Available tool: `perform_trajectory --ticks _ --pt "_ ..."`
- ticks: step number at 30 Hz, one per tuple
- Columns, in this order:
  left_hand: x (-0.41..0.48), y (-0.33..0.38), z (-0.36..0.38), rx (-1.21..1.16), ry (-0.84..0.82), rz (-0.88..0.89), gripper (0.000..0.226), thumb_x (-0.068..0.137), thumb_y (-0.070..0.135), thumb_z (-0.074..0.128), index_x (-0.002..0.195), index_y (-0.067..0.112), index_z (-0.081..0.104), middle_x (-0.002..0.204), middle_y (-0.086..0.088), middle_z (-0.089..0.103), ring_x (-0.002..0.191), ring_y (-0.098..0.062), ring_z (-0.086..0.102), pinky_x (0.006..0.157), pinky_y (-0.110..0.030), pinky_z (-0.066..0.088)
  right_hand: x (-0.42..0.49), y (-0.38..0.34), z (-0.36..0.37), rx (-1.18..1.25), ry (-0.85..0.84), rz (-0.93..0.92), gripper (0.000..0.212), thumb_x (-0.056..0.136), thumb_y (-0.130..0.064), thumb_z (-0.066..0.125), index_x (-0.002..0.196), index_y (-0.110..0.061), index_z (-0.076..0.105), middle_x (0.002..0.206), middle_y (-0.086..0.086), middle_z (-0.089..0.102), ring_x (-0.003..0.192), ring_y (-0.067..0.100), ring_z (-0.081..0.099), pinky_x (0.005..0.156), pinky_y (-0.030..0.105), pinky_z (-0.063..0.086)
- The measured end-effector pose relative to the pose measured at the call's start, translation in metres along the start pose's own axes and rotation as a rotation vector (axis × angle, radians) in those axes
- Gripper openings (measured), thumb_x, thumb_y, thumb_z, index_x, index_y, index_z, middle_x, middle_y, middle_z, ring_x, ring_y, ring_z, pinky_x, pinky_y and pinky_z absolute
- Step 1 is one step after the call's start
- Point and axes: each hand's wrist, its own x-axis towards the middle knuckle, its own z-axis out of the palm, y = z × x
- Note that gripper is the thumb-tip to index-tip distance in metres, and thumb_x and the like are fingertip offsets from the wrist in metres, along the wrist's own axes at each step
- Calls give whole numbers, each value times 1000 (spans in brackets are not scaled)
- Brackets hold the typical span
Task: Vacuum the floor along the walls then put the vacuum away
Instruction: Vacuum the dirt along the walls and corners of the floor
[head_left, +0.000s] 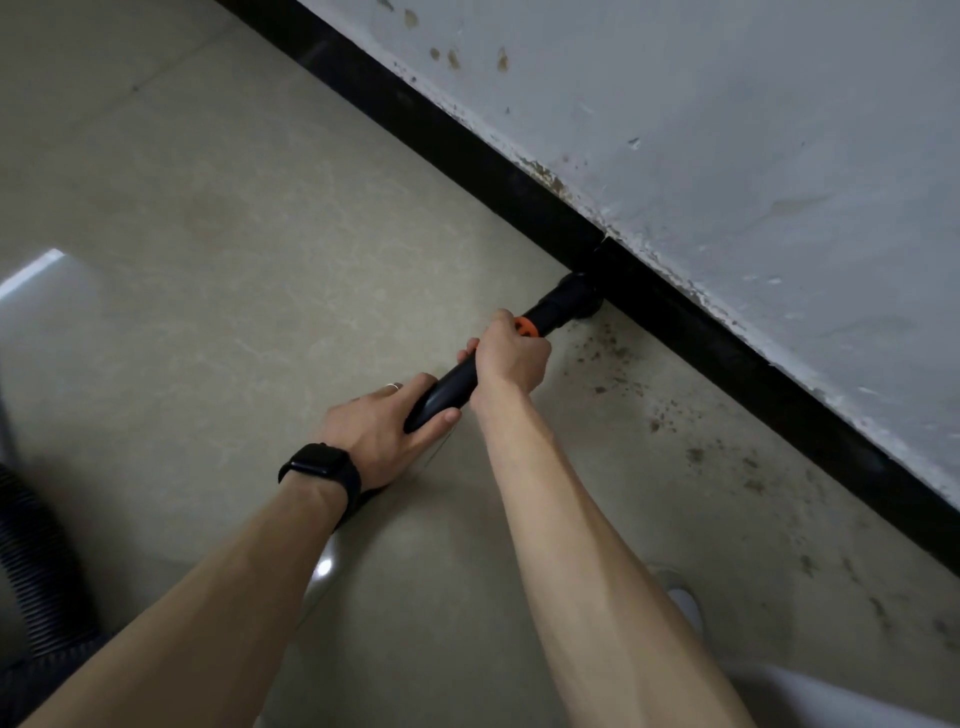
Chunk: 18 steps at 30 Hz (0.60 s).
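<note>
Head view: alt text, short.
A person's left hand and right hand grip a black vacuum wand with an orange collar, its black nozzle at the black baseboard below a stained grey wall. Dark debris specks dot the beige tile floor.

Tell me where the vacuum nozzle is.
Head view, right of centre: the nozzle touches the black baseboard, just ahead of the right hand on the wand.

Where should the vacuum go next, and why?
Probably slide the nozzle right along the black baseboard, over the brown specks. The nozzle sits at the baseboard, the specks lie beside it, and the left hand and right hand both grip the wand.
</note>
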Motion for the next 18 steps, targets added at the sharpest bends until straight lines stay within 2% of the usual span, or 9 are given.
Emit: perform_trajectory --ticks 5,8,11,14,18 --pt "-3 8 10 48 -18 19 57 80 85 11 108 42 38 78 13 56 61 -13 54 51 -28 39 2 2 -12 17 15 -4 28 94 -19 61 115 -1 58 50 -1 63 38 11 59 47 25 52" --pt "-2 11 9 93 -31 26 50 83 80 17 108 41 35 83 12 58 61 -17 52 51 -29 38 2 1 -13 92 -49 21 20 90 -11 62 108 -3 58 57 1 58 38 13 52 46 26 49" --pt "-2 11 6 127 -12 13 43 86 74 27 108 38 34 81 13 57 59 -16 49 50 -28 33 -1 -1 -8 121 -156 51 12 86 -6 62 94 -8 54 52 -3 52 38 14 47 45 27 47" --pt "-5 8 -2 127 12 -12 38 85 66 41 105 34 35 73 13 53 54 -14 45 47 -26 30 -8 -1 3 100 -273 93 14 84 -7 66 88 -10 53 52 -3 50 39 16 46 44 27 46" --pt "-12 -1 -11 163 -30 -13 37 84 62 44 102 31 35 68 12 47 54 -15 47 51 -28 38 -24 11 12 115 -278 120 14 82 -7 66 83 -11 52 54 -2 49 39 16 43 44 25 43"
